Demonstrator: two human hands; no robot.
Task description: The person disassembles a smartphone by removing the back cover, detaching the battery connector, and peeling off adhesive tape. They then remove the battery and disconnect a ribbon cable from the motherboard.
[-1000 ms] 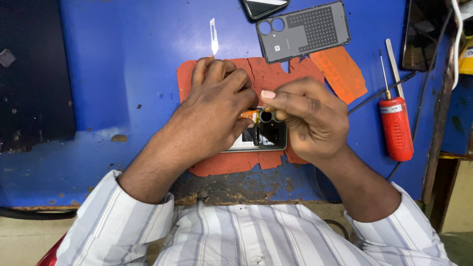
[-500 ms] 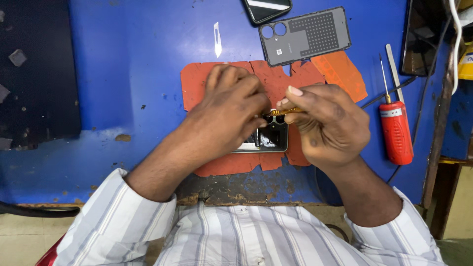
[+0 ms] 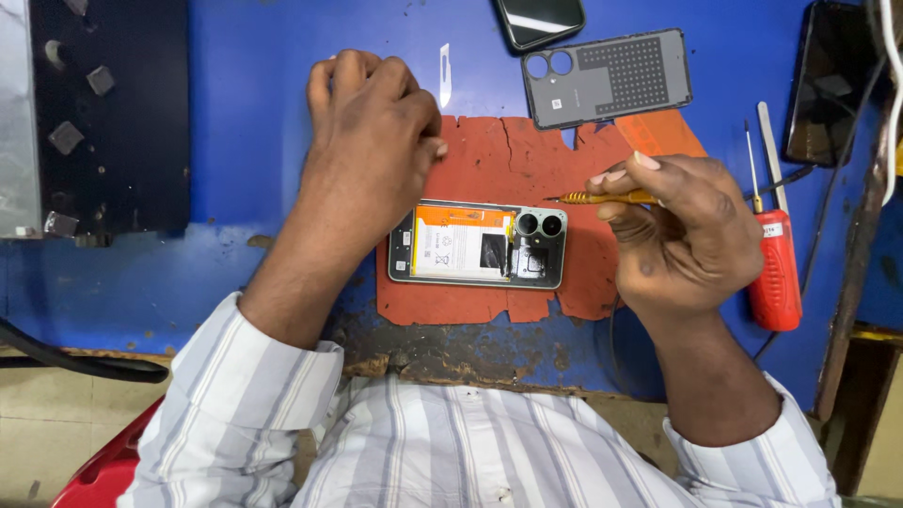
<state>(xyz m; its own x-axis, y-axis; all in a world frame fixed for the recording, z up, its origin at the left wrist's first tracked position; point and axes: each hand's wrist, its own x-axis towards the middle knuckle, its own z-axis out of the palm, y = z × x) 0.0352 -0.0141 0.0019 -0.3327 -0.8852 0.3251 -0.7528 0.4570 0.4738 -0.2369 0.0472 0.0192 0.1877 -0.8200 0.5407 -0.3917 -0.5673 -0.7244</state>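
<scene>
Right hand (image 3: 682, 230) is curled tight around a slim yellow-handled screwdriver (image 3: 602, 198), pinched between thumb and fingertips, the tip pointing toward nine o'clock. Left hand (image 3: 376, 141) is loosely fisted, fingers tucked under, knuckles resting at the top-left edge of the red mat (image 3: 489, 155); whether anything sits inside that fist, I cannot tell.

Between the two hands lies the opened phone (image 3: 478, 246), back off, battery and twin camera rings showing. It lies flat on the mat, long axis running nine to three o'clock, camera end toward three. From the screwdriver tip it lies at about seven o'clock, near but apart; from the left hand it is at about four o'clock. The right hand is the nearer one to the camera end.

Further out on the blue table (image 3: 245, 85): a grey back cover (image 3: 607, 77) at twelve o'clock, a red-handled screwdriver (image 3: 775, 273) at three, a black block (image 3: 108, 113) at ten.
</scene>
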